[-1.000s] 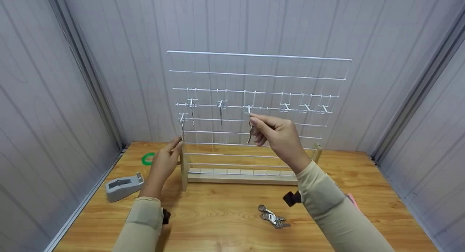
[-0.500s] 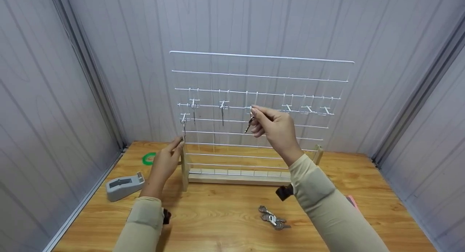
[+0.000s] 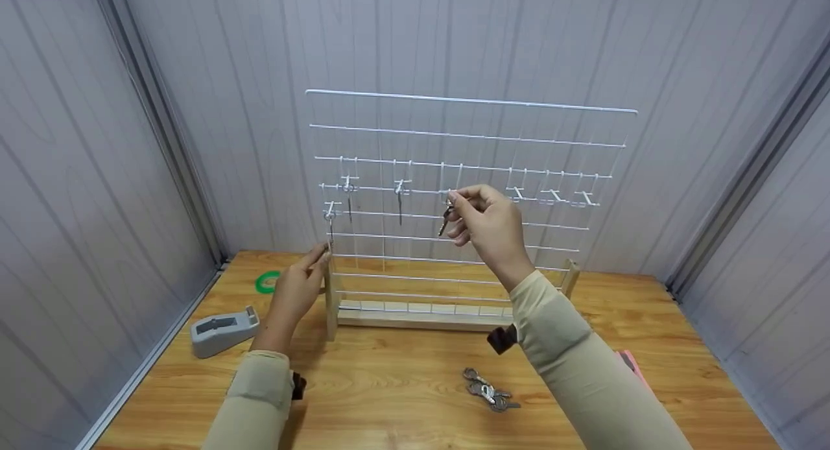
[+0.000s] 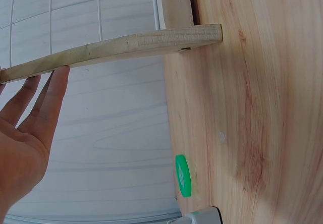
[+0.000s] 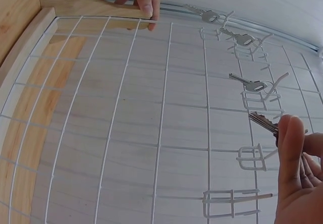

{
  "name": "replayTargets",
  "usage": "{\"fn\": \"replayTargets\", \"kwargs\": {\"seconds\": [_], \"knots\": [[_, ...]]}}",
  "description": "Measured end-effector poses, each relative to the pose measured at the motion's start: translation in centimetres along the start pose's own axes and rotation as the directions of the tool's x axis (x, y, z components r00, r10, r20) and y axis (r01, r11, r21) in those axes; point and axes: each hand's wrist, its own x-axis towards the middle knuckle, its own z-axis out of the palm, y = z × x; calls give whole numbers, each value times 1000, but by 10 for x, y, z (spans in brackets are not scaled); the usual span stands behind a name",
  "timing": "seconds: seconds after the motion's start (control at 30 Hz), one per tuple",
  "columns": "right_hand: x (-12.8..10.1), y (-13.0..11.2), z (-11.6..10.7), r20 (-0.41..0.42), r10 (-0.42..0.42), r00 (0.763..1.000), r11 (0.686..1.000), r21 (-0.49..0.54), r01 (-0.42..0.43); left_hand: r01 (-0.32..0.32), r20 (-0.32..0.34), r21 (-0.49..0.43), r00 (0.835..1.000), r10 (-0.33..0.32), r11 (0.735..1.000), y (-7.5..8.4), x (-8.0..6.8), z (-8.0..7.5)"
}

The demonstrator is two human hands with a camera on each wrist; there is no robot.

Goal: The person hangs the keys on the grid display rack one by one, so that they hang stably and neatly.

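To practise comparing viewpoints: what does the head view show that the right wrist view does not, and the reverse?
Only the head view: the tape dispenser, the loose keys on the table.
Only the right wrist view: the key in the right hand up close.
Both: the wire rack, hung keys, the left hand on the wooden post.

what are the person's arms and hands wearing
Both arms are covered by long beige sleeves that end at the wrists. The left hand and right hand are bare, with no gloves. A small black device sits strapped under each wrist.
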Motion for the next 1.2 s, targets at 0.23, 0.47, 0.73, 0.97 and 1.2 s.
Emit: {"fn": "replayTargets", "kwargs": {"seconds": [0.23, 0.47, 0.73, 0.97, 1.2], "knots": [[2, -1, -1, -5, 38, 999, 997, -65, -39, 12, 15, -53, 1000, -11, 999, 0, 1, 1], [4, -5, -1, -19, 65, 998, 991, -120, -67, 24, 23, -48, 999, -23, 999, 0, 1, 1], [4, -7, -1, -26, 96, 995, 980, -170, -99, 38, 27, -58, 999, -36, 998, 1, 1, 1], [-9, -12, -8, 9, 98, 995, 978, -187, -95, 2, 5, 21, 1000, -2, 1000, 2, 0, 0], [-35, -20, -28, 22, 51, 998, 978, -205, -46, 10, 7, -8, 1000, -10, 1000, 5, 0, 1]]}}
